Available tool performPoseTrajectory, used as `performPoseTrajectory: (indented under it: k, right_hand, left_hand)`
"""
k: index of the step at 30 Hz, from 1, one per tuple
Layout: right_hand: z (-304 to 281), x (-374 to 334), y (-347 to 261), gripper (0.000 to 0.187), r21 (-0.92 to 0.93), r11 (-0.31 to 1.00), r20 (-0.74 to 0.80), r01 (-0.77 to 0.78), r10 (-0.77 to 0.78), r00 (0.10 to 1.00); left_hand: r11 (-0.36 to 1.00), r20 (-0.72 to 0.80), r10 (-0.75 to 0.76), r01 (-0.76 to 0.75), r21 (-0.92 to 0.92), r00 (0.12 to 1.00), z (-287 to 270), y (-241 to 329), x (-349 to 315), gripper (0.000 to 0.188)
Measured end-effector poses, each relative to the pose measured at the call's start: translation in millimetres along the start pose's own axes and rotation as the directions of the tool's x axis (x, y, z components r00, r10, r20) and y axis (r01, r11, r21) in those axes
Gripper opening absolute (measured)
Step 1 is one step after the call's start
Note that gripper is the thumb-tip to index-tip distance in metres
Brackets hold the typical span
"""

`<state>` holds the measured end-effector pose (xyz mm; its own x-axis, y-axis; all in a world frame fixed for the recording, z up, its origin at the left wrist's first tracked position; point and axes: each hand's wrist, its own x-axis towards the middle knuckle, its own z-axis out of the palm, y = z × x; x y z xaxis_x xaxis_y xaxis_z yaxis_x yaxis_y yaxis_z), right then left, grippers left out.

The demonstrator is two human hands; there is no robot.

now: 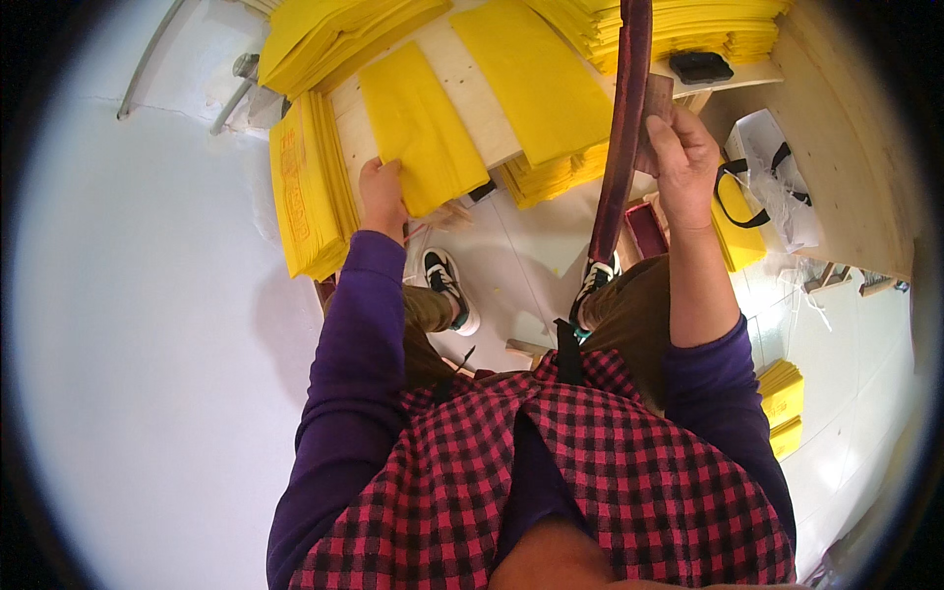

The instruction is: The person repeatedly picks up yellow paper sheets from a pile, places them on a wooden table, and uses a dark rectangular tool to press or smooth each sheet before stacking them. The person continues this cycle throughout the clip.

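My left hand [382,195] is closed on the near left corner of a folded yellow paper sheet [418,123], which lies over the pale wooden table. My right hand [683,162] is raised, with thumb and fingers closed round a flat brown block [657,96]; its material is hard to tell. Just left of that block, a long dark-red strip [629,118] runs from the top of the view down toward my right foot. A second yellow sheet [531,79] rests between my hands, partly over a yellow stack [556,177].
A yellow stack with red print [313,187] stands left of my left hand. More yellow piles [344,34] line the far side. A black tray [700,67] sits at the far right, above a white bag [772,177]. Yellow bundles [782,403] are on the floor at right.
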<state>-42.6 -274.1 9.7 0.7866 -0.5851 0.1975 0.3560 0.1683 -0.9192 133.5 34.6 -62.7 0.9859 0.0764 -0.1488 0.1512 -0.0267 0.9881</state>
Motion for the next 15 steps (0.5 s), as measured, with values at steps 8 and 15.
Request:
performPoseTrajectory:
  k: [8, 15]
  right_hand:
    - [1, -1, -3, 0.013, -0.019, 1.0, 0.01, 0.008, -0.008, 1.0]
    - [-2, 0, -6, 0.012, -0.053, 0.996, 0.069, 0.073, -0.069, 0.995]
  left_hand:
    - [1.0, 0.003, -0.022, 0.022, -0.004, 1.0, -12, 1, 22, 0.018]
    - [0.991, -0.104, 0.093, -0.082, 0.105, 0.99, -14, 7, 8, 0.038]
